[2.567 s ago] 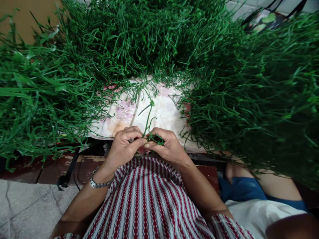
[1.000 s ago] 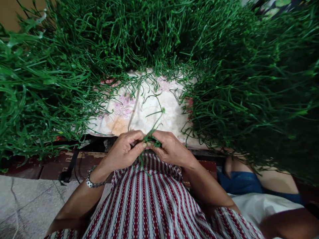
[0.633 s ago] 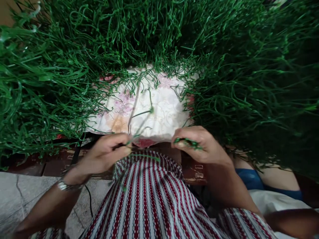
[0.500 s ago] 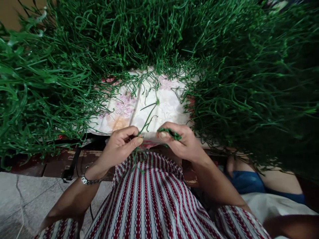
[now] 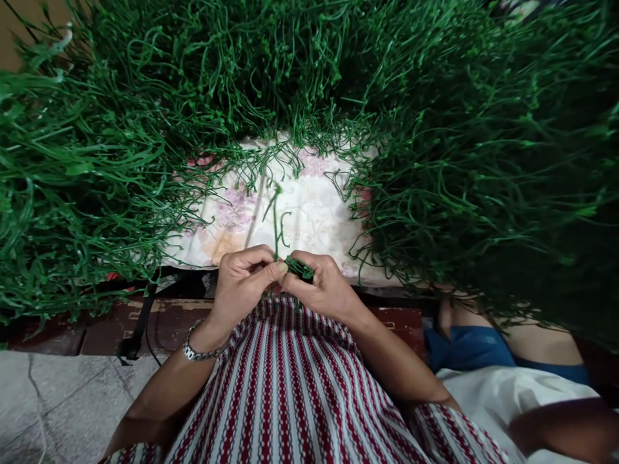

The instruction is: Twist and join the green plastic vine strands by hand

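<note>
My left hand (image 5: 245, 283) pinches a thin green stem (image 5: 276, 225) between thumb and forefinger; the stem stands up from the fingertips, with a small side shoot. Beside it, my right hand (image 5: 322, 287) is closed around a small bundle of green stems (image 5: 300, 269), whose ends show between thumb and forefinger. The fingertips of both hands meet or nearly meet. Beyond them lies a white floral cloth (image 5: 309, 209), its far part covered by loose green stems.
Large heaps of green stems rise at the left (image 5: 77, 174), at the back (image 5: 290, 58) and at the right (image 5: 474, 174). A dark red wooden edge (image 5: 169, 319) runs below the cloth. At the lower right, another person's arm (image 5: 565, 428) shows.
My right hand has moved left with its bundle, up to my left hand. The stem in my left hand has swung from leaning right to nearly upright.
</note>
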Motion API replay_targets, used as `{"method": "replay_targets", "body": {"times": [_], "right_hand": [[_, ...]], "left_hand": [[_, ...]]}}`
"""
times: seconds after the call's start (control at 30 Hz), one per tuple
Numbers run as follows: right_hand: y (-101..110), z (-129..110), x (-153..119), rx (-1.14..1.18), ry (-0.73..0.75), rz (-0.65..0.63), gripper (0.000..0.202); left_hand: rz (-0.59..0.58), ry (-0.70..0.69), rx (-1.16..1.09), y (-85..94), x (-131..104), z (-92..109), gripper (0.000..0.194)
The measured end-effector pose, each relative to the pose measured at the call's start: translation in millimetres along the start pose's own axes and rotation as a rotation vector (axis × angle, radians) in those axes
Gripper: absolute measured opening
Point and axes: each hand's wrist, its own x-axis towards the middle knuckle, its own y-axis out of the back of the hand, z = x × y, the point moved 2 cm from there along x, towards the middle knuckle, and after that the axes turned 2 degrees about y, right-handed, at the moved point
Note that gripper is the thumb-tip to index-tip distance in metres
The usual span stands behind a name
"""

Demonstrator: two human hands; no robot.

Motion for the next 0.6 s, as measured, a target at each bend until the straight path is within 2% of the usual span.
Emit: {"method": "replay_targets", "body": {"times": [0.13,0.27,0.4,0.5,0.6], "right_hand": [[3.8,0.1,-1.3,-0.034,0.037,-0.023,0.016],[6.5,0.0,-0.4,0.026,0.076,-0.084,0.017],[3.3,-2.4,0.3,0.047,0.221,-0.070,0.016],[-7.1,-2.2,-2.3,-0.014,0.338,-0.033,0.015],[-19.5,-2.0,-9.4,-0.069,0.481,-0.133,0.017]], "left_hand": [[0.053,-0.010,0.000,0.0,-1.2,-5.2,0.017],[0.041,0.028,-0.097,-3.0,-1.6,-9.6,0.022],[0.108,0.017,-0.144,-5.4,0.1,-11.4,0.021],[0.162,0.005,-0.152,-3.8,6.4,-8.7,0.019],[0.244,-0.049,-0.188,2.8,17.0,-1.1,0.021]]}}
